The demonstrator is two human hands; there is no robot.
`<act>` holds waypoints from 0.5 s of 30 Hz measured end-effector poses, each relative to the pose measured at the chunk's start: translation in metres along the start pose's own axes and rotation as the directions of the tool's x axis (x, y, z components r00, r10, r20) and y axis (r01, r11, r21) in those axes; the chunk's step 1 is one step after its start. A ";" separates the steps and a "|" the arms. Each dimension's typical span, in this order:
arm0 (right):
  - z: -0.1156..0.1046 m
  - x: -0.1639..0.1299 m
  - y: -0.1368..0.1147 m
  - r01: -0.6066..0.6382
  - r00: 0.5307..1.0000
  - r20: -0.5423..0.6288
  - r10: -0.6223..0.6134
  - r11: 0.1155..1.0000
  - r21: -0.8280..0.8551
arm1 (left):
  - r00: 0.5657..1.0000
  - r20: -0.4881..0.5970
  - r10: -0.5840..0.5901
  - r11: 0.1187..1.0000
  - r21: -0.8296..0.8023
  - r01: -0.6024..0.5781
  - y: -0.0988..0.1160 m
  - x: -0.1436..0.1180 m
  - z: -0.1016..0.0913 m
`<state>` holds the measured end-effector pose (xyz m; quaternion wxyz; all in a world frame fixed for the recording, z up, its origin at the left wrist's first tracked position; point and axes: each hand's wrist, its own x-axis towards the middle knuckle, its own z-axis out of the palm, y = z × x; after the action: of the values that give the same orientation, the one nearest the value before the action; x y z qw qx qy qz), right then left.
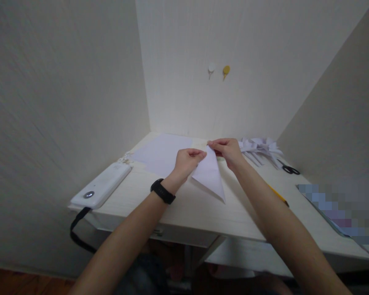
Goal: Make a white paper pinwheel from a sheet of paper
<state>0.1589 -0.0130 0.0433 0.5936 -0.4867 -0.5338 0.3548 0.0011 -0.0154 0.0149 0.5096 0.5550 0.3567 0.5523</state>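
On the pale wooden desk [184,213] a white oblong power bank [102,186] lies at the left. The left hand [187,160] and right hand [228,151] each pinch the top of a white folded paper triangle [209,174], held just above the desk. Folded white paper pieces [260,148] and black-handled scissors [290,169] lie at the right; no writing is readable.

No text, label, brand, number or sign can be read anywhere in view.

White power bank [102,188] left; scissors [289,168], folded paper pile [260,148] right; two wall hooks [217,71].
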 end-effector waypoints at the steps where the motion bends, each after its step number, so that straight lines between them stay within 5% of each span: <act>1: 0.001 0.001 0.001 0.016 1.000 -0.019 -0.017 1.000 -0.011 | 1.000 0.011 0.003 1.000 0.010 -0.003 0.000 0.000 0.000; 15: 0.005 0.000 0.002 0.011 0.991 -0.135 0.002 0.996 0.094 | 0.993 0.107 -0.047 0.993 0.116 0.034 0.002 0.001 -0.001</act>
<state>0.1546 -0.0119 0.0412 0.6515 -0.4800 -0.4759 0.3445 0.0001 -0.0152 0.0167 0.5069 0.6053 0.3706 0.4892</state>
